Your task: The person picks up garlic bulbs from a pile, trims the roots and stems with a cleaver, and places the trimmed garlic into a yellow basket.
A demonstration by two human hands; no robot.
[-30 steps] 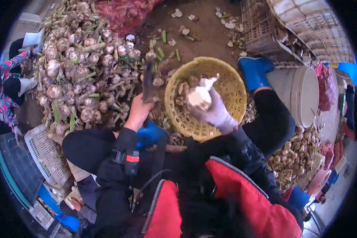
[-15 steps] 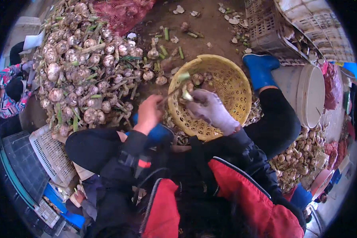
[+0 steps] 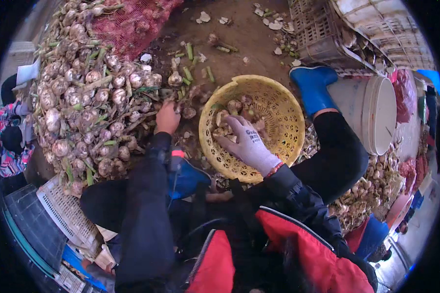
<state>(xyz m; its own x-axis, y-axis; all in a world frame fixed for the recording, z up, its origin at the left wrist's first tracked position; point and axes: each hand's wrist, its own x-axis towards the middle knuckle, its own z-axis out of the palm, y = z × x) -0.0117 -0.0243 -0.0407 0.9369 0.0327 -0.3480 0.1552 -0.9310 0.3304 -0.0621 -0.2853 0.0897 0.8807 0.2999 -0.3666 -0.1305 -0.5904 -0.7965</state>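
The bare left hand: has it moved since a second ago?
Yes. The left hand has reached away from the yellow basket to the garlic pile, touching bulbs at its edge.

The gloved right hand (image 3: 247, 141) rests open inside the yellow basket (image 3: 283, 105) (trimmed bulbs beneath its grip); the bare left hand (image 3: 167, 118) touches the garlic pile (image 3: 83, 97).

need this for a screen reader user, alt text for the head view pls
Seen from above, a seated person's gloved right hand rests among trimmed bulbs in a yellow basket, while the bare left hand reaches into a big garlic pile on dirt ground. A white bucket stands to the right.
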